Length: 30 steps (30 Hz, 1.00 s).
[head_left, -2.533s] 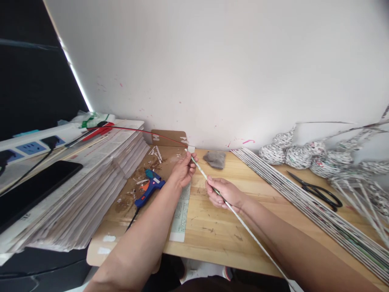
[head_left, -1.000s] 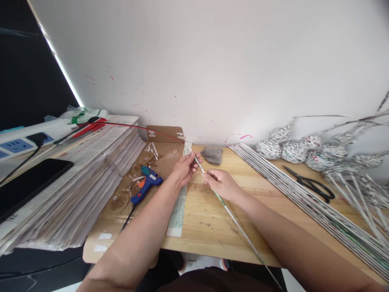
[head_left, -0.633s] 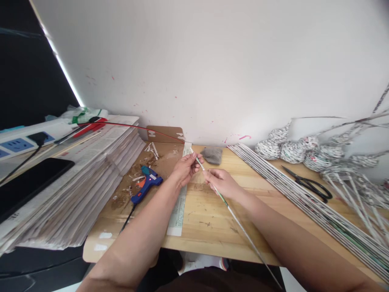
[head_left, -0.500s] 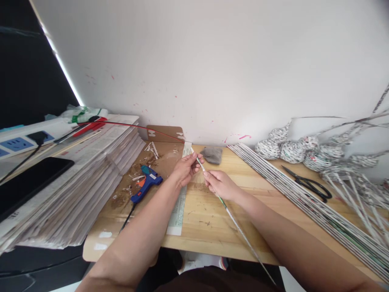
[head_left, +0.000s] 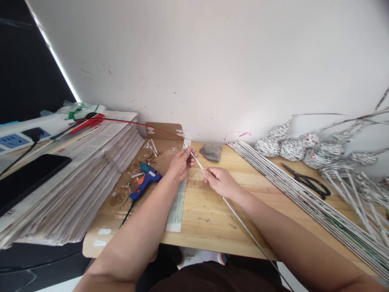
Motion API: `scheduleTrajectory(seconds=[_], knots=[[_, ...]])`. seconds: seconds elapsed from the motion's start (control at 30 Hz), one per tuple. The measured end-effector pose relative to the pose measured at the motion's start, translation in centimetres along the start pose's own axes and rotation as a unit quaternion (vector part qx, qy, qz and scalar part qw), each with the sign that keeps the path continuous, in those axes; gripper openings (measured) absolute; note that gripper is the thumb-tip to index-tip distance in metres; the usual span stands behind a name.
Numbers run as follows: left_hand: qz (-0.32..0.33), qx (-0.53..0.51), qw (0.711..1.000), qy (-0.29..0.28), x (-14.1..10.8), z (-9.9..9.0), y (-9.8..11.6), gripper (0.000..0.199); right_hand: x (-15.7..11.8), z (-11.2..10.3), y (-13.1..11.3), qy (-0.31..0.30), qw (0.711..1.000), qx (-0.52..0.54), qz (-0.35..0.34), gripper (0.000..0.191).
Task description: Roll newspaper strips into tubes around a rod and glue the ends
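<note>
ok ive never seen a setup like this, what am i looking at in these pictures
No machine here, just a person's bare hands; every picture comes from one head-worn camera looking forward and down. The left hand and right hand both hold a long thin white rod, seemingly rolled paper, the left nearer its far end. A blue pistol-shaped glue gun lies on brown cardboard; on the pale wooden table are a grey cloth-like pad, black scissors and a bundle of slim printed-paper rods. A stack of folded newsprint rises at the left.

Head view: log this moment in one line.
Left hand: pinches paper rod near far end; right hand: holds it lower; glue gun: on cardboard; scissors: beside rod row
</note>
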<state>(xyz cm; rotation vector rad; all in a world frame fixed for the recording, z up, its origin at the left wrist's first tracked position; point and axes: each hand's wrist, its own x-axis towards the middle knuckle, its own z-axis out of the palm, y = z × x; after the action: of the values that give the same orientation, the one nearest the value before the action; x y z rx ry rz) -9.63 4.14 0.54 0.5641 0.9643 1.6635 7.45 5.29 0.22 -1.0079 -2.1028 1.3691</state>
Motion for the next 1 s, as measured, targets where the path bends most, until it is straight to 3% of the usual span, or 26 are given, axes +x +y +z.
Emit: scheduleTrajectory(seconds=[0.07,0.13,0.27,0.47,0.63,0.7,0.83,1.0], knots=[[-0.003,-0.002,1.000,-0.007,0.02,-0.06,-0.01,0.022,0.00,0.04,0.03,-0.004,1.000,0.012,0.001,0.048],[-0.010,-0.010,1.000,-0.013,0.05,-0.15,0.00,0.022,0.07,0.12,0.09,-0.038,0.993,0.102,0.038,0.048],[-0.020,-0.020,0.999,-0.025,0.12,-0.28,-0.03,0.023,0.18,0.38,0.17,-0.129,0.952,0.259,0.098,0.048],[-0.030,0.006,0.999,-0.037,0.00,-0.16,-0.20,0.022,0.37,0.59,0.44,-0.021,0.985,0.166,0.030,0.042],[-0.058,-0.019,0.997,-0.043,-0.09,-0.15,-0.06,0.020,0.55,0.50,0.65,-0.126,0.922,0.351,0.102,0.040],[-0.058,-0.016,0.997,-0.047,-0.15,-0.13,-0.11,0.020,0.54,0.53,0.60,-0.119,0.926,0.343,0.107,0.041],[-0.051,0.003,0.995,-0.082,-0.38,-0.03,-0.41,0.021,0.49,0.70,0.44,-0.035,0.962,0.261,0.076,0.043],[-0.063,-0.014,0.992,-0.111,-0.71,0.18,-0.06,0.017,0.48,0.18,0.30,-0.126,0.911,0.375,0.112,0.039]])
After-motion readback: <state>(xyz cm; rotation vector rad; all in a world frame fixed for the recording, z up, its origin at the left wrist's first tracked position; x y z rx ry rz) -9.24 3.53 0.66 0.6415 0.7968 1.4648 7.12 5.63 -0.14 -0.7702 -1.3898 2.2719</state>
